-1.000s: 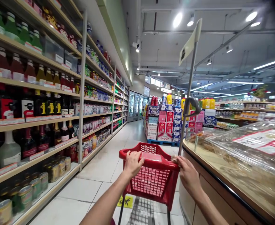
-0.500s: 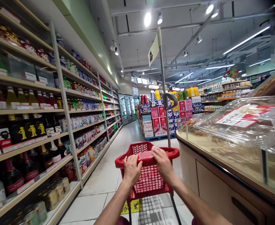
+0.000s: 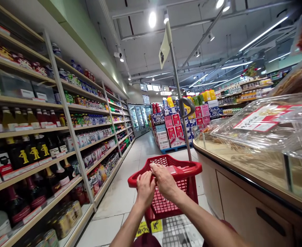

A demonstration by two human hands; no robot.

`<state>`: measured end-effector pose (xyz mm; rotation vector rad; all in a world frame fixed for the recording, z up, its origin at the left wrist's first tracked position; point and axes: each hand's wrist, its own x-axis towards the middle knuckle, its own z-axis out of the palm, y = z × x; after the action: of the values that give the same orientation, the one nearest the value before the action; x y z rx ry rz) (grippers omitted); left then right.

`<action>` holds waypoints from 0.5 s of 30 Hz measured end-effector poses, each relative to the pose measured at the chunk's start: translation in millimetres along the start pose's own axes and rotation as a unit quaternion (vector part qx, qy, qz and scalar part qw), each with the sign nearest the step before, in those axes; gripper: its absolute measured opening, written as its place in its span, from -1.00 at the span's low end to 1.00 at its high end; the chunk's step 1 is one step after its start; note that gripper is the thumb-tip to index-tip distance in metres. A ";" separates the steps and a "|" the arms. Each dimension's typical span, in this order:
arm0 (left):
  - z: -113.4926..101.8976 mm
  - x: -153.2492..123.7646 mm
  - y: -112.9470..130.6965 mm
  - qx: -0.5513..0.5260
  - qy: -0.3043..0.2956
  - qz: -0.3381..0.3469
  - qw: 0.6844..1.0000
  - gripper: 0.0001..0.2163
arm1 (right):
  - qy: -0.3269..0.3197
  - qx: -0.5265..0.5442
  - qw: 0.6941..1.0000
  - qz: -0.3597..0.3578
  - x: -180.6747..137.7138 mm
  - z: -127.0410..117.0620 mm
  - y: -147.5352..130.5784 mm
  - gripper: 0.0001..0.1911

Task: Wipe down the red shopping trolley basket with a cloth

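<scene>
I stand behind a red plastic shopping cart [image 3: 189, 170] in a shop aisle. My left hand [image 3: 145, 188] is closed round the near rim of the cart, left of centre. My right hand [image 3: 164, 180] lies over the same rim right beside it, fingers stretched out to the left and touching the left hand's fingers. A grey pole [image 3: 178, 103] with a small flag rises from the cart's right side. Little of the cart's inside shows.
Long shelves [image 3: 37, 161] of bottles, jars and cans line the left. A curved counter [image 3: 243, 171] with clear lidded food bins runs close on the right. Stacked red and blue boxes [image 3: 174, 132] stand on a pallet ahead. The tiled aisle leads to fridges [image 3: 139, 118].
My right hand has slid left along the cart rim from its right corner to beside my left hand. The view has swung right and the counter is closer.
</scene>
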<state>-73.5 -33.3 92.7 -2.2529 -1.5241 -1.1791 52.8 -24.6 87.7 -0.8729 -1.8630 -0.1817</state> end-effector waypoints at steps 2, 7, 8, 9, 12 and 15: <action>-3.6 7.5 4.5 -0.034 0.045 -0.026 0.998 -0.63 | -0.001 0.045 0.999 0.029 5.1 0.4 -8.6 -0.29; 3.8 28.8 37.7 -0.058 -0.070 0.046 0.995 -0.64 | 0.042 0.084 0.991 0.098 -4.4 -15.0 14.0 -0.32; 6.4 30.6 40.8 -0.049 -0.090 0.067 0.993 -0.66 | 0.043 0.058 0.993 0.097 -9.2 -18.1 21.2 -0.33; 8.0 31.3 40.4 -0.035 -0.096 0.084 0.991 -0.67 | 0.039 0.025 0.994 0.094 -14.4 -21.2 28.3 -0.35; 1.8 28.6 18.6 0.009 -0.068 0.080 0.994 -0.69 | 0.035 -0.068 0.992 0.105 -30.2 -30.7 46.4 -0.49; -14.7 23.9 -11.6 0.039 -0.039 0.020 0.998 -0.76 | 0.070 -0.112 0.984 0.118 -41.9 -37.2 57.3 -0.56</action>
<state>-86.9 -19.1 115.9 -2.2918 -1.5159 -1.0155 125.9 -21.5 54.8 -1.1957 -1.6133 -0.3014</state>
